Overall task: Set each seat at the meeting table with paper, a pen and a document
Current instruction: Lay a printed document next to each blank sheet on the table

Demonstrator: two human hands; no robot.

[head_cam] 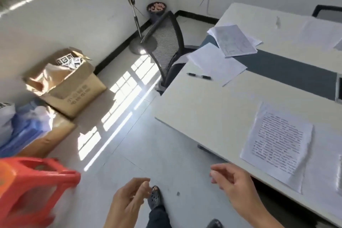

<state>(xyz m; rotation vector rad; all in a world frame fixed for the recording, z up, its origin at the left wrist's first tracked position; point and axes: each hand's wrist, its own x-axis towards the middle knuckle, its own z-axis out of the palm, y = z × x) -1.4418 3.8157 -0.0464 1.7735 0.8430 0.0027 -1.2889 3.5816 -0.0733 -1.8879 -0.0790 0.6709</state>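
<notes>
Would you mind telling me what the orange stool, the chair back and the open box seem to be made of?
Stool: glossy moulded plastic, probably. Chair back: see-through black mesh in a dark frame. Box: matte brown cardboard, flaps creased.

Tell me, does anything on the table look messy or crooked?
Yes. By the chair, the printed stack lies crooked, partly over the blank paper, whose corner pokes past the table edge. The pen lies slanted beside it. The near document sits tilted too.
</notes>
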